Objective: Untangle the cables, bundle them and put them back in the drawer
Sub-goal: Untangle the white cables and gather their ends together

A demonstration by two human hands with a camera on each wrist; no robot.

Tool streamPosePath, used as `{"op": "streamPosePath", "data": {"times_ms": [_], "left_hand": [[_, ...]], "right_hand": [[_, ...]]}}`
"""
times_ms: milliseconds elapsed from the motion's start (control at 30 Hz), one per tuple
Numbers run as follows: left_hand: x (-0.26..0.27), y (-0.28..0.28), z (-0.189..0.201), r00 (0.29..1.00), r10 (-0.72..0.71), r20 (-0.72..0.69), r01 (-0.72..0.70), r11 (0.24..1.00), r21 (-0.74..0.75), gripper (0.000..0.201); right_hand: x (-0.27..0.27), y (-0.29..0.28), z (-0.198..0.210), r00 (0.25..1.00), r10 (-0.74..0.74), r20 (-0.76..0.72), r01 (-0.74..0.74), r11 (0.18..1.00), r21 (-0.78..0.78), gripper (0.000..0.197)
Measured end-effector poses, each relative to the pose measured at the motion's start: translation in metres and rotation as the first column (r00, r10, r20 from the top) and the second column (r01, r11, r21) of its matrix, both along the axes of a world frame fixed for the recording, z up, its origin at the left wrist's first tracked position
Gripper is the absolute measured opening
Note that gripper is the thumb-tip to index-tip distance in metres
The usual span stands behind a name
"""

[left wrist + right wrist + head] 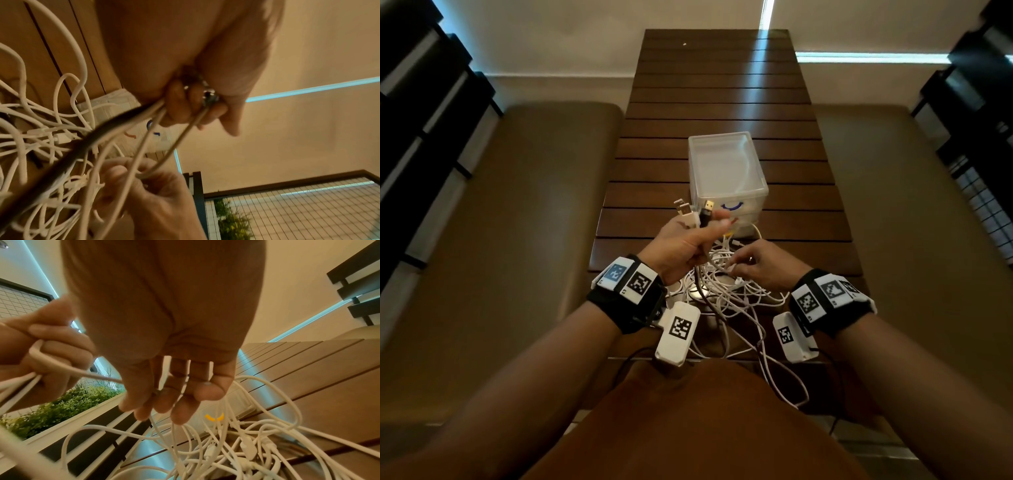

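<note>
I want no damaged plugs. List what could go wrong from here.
1. The left hand grips several USB plugs together; pulling up may tighten the white cable tangle.
2. Loops hang over the table edge and could drag cables down.
3. The right hand pinches one strand; a yank could strain it.

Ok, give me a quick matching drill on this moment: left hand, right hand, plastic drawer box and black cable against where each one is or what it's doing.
Things:
1. left hand
2. right hand
3. plastic drawer box
4. black cable

States:
A. stands on the slatted table beyond the tangle
B. grips a raised bunch of plug ends
C. picks at white cables low in the pile
D. runs down from the raised fist

Pairs: 1-B, 2-C, 3-A, 4-D
</note>
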State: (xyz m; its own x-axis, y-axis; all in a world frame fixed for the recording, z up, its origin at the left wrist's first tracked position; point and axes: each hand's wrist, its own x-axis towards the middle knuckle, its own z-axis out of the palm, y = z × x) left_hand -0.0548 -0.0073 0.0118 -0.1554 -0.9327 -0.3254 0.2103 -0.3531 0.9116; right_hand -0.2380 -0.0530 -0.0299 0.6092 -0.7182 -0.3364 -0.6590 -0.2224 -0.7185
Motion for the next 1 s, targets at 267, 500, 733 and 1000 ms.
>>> {"op": "streamPosePath", "data": {"times_ms": [267, 500, 733, 1000], "left_hand": [[0.000, -0.007, 0.020, 0.990, -0.007, -0.140, 0.013, 0.999, 0.038, 0.041], [0.009, -0.009, 0.015, 0.961, 0.112, -0.254, -0.093, 0.992, 0.083, 0.026], [-0.009, -0.012, -0.005, 0.987, 0.059, 0.147, -0.071, 0.995, 0.076, 0.020], [-0.027, -0.016, -0.010, 0.875, -0.012, 0.483, 0.020, 1.000, -0.012, 0.017]], "right_hand": [[-0.004, -0.005, -0.013, 0.985, -0.094, -0.142, 0.079, 0.991, -0.111, 0.018], [-0.009, -0.016, -0.009, 0.988, -0.154, -0.025, 0.147, 0.973, -0.176, 0.013], [0.005, -0.010, 0.041, 0.874, -0.202, 0.442, 0.241, 0.970, -0.034, 0.015], [0.010, -0.016, 0.078, 0.656, -0.246, 0.713, 0.451, 0.886, -0.110, 0.015]]}}
